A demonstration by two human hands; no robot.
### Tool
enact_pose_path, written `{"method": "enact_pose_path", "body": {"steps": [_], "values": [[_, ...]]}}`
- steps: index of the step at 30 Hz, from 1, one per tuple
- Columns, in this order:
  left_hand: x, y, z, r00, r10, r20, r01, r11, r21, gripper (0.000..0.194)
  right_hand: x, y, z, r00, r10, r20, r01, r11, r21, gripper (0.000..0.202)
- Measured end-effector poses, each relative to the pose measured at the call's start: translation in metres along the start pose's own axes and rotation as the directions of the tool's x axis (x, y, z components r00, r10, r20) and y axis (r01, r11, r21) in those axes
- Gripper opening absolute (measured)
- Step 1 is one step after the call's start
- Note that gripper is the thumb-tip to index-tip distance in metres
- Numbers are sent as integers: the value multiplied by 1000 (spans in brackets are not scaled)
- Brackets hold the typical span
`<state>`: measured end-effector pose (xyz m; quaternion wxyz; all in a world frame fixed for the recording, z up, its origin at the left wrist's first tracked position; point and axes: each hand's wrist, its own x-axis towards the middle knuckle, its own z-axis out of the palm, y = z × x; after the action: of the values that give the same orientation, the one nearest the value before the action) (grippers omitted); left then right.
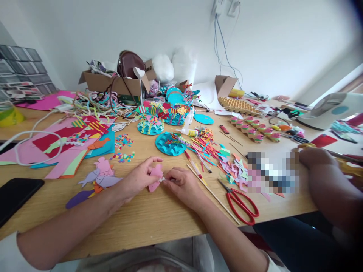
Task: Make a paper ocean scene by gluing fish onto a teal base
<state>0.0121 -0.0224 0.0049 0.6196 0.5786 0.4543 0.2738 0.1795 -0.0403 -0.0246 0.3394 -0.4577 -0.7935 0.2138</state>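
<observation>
Near the table's front edge, my left hand holds a pink paper fish between thumb and fingers. Close on its right, my right hand is pinched at the fish's edge around a small whitish bit, too small to make out. Left of my left forearm lies a pile of cut paper fish in pink, lilac, orange and purple. Small coloured paper dots are scattered beyond my left hand. A blue scalloped disc with a decorated fish lies just beyond both hands.
Red-handled scissors and a long wooden stick lie right of my right hand. A black phone is at the left. Another person's arm rests at the right. Glue bottles, paper strips and cardboard boxes stand or lie farther back.
</observation>
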Motion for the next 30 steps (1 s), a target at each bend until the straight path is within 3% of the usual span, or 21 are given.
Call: {"method": "enact_pose_path", "body": {"steps": [17,30], "values": [[0,-2,-1,1000,15,4,-15,997,-75,56,0,2,0,999,-13,31,12,1000,22,17],[0,-1,-7,999,18,-41,-17,1000,15,51,-1,-3,-2,998,53,24,-52,997,-58,5]]}}
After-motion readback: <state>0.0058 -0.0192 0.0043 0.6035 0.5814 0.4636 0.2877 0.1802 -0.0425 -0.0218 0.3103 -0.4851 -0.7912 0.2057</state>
